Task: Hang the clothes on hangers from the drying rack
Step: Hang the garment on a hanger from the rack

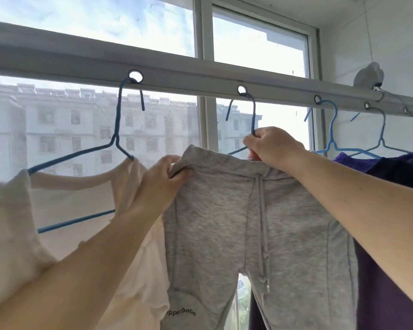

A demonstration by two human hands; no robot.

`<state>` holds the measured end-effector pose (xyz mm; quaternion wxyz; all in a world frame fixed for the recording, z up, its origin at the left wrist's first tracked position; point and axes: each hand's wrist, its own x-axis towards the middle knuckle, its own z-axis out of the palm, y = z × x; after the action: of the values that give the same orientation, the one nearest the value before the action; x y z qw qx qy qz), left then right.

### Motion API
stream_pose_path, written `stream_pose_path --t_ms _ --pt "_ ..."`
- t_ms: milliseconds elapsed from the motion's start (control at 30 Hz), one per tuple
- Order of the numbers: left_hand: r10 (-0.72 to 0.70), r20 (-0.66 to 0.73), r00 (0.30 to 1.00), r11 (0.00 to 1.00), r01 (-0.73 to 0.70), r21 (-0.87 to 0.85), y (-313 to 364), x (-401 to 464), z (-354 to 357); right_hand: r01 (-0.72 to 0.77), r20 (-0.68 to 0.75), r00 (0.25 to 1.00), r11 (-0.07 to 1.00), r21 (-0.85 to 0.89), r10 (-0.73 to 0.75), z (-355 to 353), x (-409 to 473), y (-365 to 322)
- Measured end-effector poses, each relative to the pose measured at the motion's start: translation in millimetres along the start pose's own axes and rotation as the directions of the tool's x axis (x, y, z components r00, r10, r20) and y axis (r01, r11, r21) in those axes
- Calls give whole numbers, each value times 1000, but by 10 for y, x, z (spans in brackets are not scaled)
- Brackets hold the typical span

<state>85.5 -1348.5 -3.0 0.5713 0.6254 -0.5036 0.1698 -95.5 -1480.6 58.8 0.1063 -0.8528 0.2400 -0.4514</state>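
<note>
Grey sweatpants (pixel 260 217) hang below both hands: left hand (pixel 162 184) pinches the waistband's corner at nine o'clock, right hand (pixel 272 146) grips waistband and blue hanger (pixel 252 115) (hooked in the drying rack (pixel 177 75)) at one o'clock.

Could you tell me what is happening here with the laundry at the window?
A person is hanging grey sweatpants on a blue hanger hooked in a hole of the drying rack bar. The left hand pinches the waistband's left corner; the right hand grips the hanger's neck together with the waistband. A white garment hangs to the left, a purple one to the right.
</note>
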Motion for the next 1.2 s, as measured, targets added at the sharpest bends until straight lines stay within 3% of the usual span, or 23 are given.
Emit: stream_pose_path --t_ms 133,300,533,733,933,1033,1200 --pt "-153 -107 982 977 135 -163 -164 -182 136 13 -34 999 998 -56 -15 10 -19 -10" --pt "-257 -256 932 938 176 -299 -177 -324 380 12 -28 999 995 -103 -15 -17 -17 -32" --pt "-319 -238 917 871 185 -454 -200 -456 575 -1 -30 1000 983 -186 -5 -104 -1 -21" --pt "-261 -260 930 916 154 -370 -385 -636 580 -36 -40 999 984 -172 29 -112 11 64" --pt "-492 -233 839 810 343 -476 -245 -592 602 -37 -77 997 986 -160 25 -118 16 106" --pt "-417 -144 897 876 355 -328 -134 -538 599 -4 -140 990 971 -239 -30 -109 17 161" --pt "-162 -181 970 911 76 -405 110 -400 510 1 -127 992 980 -198 -27 -117 23 189"
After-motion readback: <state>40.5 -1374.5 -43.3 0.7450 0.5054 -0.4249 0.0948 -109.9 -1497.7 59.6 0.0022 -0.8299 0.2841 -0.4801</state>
